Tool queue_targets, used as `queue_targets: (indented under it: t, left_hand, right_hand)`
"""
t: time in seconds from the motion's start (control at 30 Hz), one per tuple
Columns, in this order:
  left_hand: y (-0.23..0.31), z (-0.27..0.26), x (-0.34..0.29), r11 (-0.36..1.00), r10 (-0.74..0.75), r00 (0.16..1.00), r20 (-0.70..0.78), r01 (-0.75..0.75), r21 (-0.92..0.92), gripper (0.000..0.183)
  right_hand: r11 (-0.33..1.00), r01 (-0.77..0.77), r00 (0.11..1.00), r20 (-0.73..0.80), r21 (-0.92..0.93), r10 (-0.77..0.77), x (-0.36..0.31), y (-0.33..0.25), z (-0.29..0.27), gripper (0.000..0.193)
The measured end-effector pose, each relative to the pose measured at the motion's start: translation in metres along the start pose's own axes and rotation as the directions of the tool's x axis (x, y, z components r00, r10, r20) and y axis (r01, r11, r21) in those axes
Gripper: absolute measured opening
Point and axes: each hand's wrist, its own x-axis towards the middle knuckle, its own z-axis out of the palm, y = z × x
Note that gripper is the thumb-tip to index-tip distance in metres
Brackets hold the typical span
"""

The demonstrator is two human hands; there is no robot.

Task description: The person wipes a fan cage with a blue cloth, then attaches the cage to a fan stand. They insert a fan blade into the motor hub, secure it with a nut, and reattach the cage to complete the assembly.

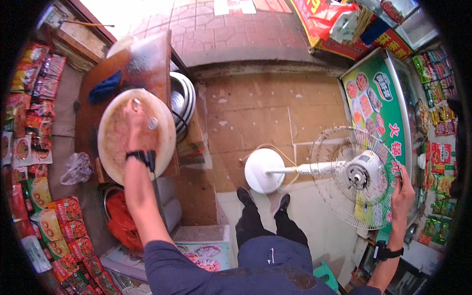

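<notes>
On the left, my left hand (pixel 133 114) reaches over a thick round chopping board (pixel 109 147). Its fingers are curled round a small pale, shiny thing (pixel 136 102) too small to name. A small round silvery piece (pixel 153 123) lies on the board beside the hand. To the right, my right hand (pixel 404 189) grips the outer rim of the wire guard of a white standing fan (pixel 358 176). The fan's motor hub shows through the wires, and its pole leads to a round white base (pixel 264 170) on the floor by my feet.
The board rests on a brown wooden table (pixel 147 59) with a dark blue cloth (pixel 104 87). Metal basins (pixel 183 98) stand beside it; a red plastic bag (pixel 123 221) lies below. Packaged goods (pixel 69 221) line both sides. A green-panelled freezer (pixel 388 88) stands at right.
</notes>
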Motion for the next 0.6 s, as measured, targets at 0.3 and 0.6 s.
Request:
queue_targets:
  t: [0.3,0.6]
  left_hand:
    - [0.241,0.065,-0.312,0.602,-0.245,0.666,0.704,0.674,-0.428,0.042]
    - [0.366,0.053,-0.462,0.246,-0.18,0.776,0.604,0.63,-0.736,0.049]
  right_hand:
    - [0.998,-0.036,0.998,0.044,0.049,0.034,-0.001,0.003,-0.001,0.047]
    - [0.968,0.251,0.957,-0.156,0.014,-0.246,0.01,0.02,0.009,0.05]
